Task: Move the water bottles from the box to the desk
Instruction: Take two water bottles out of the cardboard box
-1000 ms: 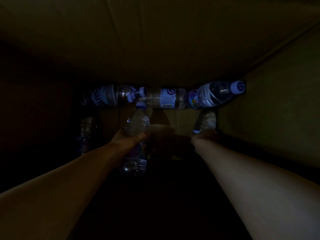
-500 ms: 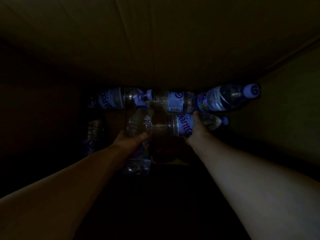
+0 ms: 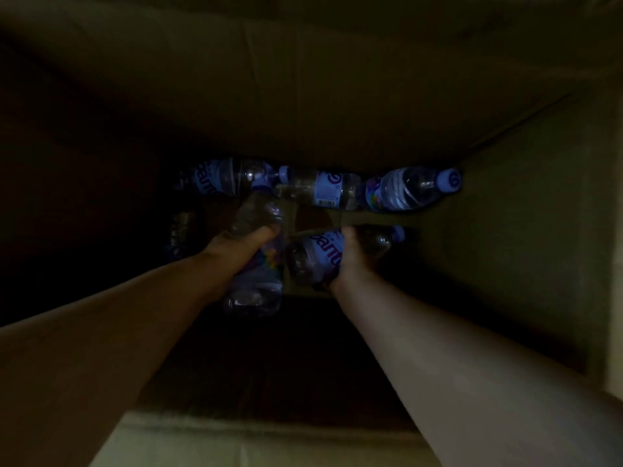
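Deep inside the dim box (image 3: 337,96), each hand grips a bottle: left hand (image 3: 236,247), right hand (image 3: 350,261). Three more lie along the far wall (another at left barely shows); bare floor right.

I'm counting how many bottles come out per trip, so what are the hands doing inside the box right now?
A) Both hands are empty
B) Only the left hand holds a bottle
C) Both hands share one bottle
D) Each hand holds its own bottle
D: the left hand grips one bottle and the right hand grips a second bottle, both down inside the box.
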A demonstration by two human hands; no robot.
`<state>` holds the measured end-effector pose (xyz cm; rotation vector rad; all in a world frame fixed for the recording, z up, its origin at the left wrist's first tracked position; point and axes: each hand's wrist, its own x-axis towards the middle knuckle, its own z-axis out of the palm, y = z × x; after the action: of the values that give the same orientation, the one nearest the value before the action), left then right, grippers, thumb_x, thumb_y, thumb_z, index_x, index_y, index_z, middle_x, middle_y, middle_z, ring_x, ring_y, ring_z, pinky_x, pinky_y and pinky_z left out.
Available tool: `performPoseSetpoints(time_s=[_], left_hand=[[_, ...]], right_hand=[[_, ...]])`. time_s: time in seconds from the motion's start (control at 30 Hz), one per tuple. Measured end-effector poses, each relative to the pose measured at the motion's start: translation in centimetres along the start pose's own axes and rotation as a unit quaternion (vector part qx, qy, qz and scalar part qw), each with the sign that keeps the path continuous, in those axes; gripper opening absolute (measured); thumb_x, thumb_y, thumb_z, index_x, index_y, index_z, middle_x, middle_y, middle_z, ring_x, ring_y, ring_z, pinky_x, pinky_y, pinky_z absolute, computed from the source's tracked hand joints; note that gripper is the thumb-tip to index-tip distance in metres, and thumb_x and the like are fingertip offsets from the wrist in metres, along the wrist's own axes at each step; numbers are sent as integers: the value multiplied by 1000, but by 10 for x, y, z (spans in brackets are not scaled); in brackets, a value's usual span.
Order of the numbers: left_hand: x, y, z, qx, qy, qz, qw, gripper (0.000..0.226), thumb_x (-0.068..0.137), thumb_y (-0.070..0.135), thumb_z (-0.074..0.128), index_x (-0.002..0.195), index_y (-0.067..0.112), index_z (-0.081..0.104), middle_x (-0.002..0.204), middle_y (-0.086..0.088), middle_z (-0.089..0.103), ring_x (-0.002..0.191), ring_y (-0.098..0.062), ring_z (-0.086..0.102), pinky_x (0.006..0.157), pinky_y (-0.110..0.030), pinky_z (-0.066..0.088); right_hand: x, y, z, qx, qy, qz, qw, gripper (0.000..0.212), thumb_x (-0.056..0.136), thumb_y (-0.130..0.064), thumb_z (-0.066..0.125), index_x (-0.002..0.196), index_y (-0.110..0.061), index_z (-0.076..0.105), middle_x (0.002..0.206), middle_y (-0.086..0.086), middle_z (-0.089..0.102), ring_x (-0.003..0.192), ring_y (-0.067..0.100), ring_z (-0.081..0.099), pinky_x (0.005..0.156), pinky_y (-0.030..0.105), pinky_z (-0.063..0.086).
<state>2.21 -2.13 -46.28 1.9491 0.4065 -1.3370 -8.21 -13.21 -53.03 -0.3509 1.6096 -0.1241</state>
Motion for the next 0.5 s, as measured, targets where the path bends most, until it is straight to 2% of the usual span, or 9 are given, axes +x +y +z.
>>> performPoseSetpoints(time_s=[0.07, 0.17, 0.3, 0.43, 0.5], left_hand=[[-19, 13, -10, -11, 0, -11, 1000, 48, 72, 51, 74, 103, 16, 64, 98, -8, 69, 84, -24, 66, 72, -27, 51], [-54, 36, -27, -37, -18, -49, 998, 63, 68, 52, 77, 109, 6, 63, 101, -16, 70, 90, -33, 67, 88, -40, 54], [-111, 56, -50, -44, -49, -68, 995, 69, 69, 48, 77, 116, -1, 61, 106, -25, 68, 98, -39, 66, 96, -49, 50], [-164, 56, -70, -65, -30, -57, 996, 78, 64, 43, 80, 121, -5, 58, 115, -28, 63, 108, -41, 61, 102, -47, 46], [-191, 52, -81, -28, 8, -42, 999, 69, 71, 43, 77, 118, -4, 60, 113, -26, 64, 106, -38, 62, 98, -41, 47]], right_hand=[[-30, -11, 1, -30, 8, -15, 999, 67, 77, -44, 74, 134, -16, 53, 128, 13, 60, 111, 32, 62, 96, 49, 51], [-73, -30, -3, -28, 32, -14, 999, 72, 67, -42, 84, 129, -18, 56, 118, 11, 63, 99, 30, 66, 87, 47, 56], [-142, -48, -6, -48, 52, 0, 997, 82, 65, -41, 86, 132, -14, 47, 113, 15, 61, 94, 33, 65, 85, 50, 56], [-208, -53, -12, -99, 64, -11, 993, 86, 69, -39, 84, 137, -13, 38, 114, 17, 58, 97, 34, 63, 87, 51, 55], [-240, -53, -14, -128, 60, -22, 990, 88, 70, -37, 83, 140, -16, 33, 120, 18, 54, 104, 35, 61, 91, 52, 53]])
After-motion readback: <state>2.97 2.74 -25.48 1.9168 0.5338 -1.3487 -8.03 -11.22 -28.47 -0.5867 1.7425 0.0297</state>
